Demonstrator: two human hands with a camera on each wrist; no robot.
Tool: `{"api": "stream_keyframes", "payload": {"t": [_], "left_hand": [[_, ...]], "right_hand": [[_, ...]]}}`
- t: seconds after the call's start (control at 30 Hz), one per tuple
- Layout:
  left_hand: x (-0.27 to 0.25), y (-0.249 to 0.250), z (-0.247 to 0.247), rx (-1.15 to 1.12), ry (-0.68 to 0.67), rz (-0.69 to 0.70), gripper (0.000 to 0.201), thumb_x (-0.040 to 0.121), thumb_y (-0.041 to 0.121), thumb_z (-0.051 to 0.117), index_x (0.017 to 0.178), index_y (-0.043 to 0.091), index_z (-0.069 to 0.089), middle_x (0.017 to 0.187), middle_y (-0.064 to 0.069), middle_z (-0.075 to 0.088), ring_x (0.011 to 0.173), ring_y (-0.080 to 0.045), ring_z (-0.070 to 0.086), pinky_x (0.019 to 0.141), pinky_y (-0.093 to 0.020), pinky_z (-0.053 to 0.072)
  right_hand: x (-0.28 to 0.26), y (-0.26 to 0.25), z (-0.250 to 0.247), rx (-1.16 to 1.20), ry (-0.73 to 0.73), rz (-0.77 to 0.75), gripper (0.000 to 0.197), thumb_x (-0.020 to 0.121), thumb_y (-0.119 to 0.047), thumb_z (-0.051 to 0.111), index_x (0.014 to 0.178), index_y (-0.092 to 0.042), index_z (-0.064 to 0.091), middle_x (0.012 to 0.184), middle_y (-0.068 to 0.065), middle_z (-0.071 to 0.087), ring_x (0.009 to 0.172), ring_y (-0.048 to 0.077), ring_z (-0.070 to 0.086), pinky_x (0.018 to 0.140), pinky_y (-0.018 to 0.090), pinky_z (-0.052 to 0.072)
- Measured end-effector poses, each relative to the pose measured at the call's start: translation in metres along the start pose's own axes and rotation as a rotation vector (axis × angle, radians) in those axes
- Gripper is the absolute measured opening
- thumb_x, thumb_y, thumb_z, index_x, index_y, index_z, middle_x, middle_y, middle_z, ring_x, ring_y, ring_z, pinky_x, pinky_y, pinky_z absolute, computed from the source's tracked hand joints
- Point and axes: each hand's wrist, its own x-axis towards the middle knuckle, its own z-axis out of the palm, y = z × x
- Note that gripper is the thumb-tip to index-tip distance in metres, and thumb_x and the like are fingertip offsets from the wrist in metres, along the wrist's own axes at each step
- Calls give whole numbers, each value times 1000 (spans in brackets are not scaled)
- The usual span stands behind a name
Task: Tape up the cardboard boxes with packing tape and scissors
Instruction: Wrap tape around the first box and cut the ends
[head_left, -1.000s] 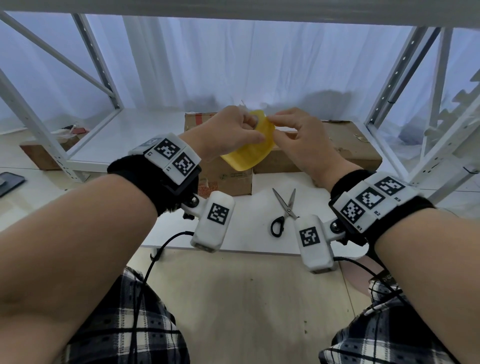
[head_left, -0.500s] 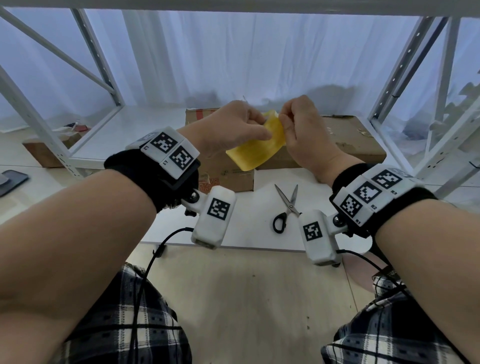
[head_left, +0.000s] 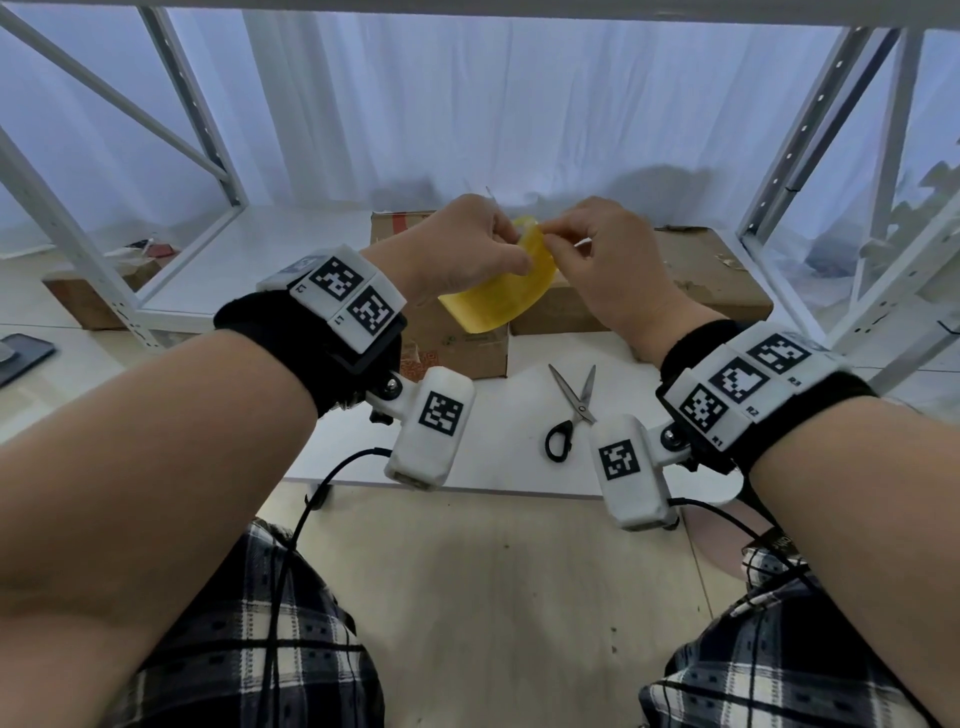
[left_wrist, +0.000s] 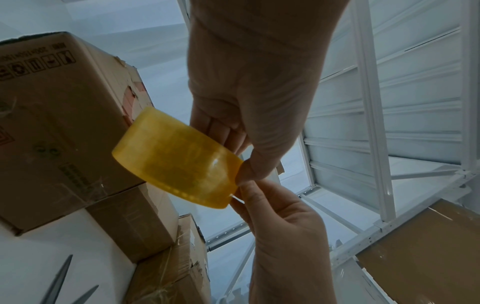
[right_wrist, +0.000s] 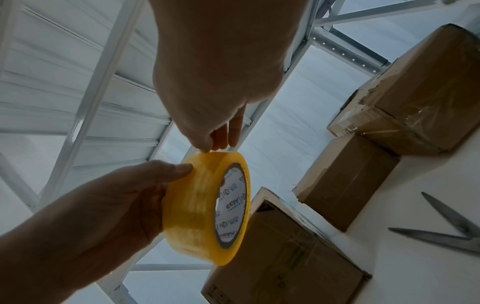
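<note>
Left hand (head_left: 457, 249): grips the tape roll (head_left: 498, 296).
Right hand (head_left: 602, 260): fingertips pick at the roll's top.
Tip: hold the roll steady, lift the end squarely.

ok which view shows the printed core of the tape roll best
The right wrist view: the roll is turned so its printed core faces the camera, with the left hand holding it. The left wrist view shows only the roll's yellow outer band. The head view shows a yellow edge between both hands.
</note>
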Motion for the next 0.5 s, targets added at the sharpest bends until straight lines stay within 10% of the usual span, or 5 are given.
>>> {"api": "stream_keyframes", "payload": {"t": [0.5], "left_hand": [[-6,1,-1,-26,-102,6,22,85,23,68,100,8,71,87,-15,63,77,-18,53,67,-29,41]], "right_hand": [[-5,4,-5,-151,-63,-113,7,82,-7,59,83,0,61,83,14,60,73,26,55,68,33,46]]}}
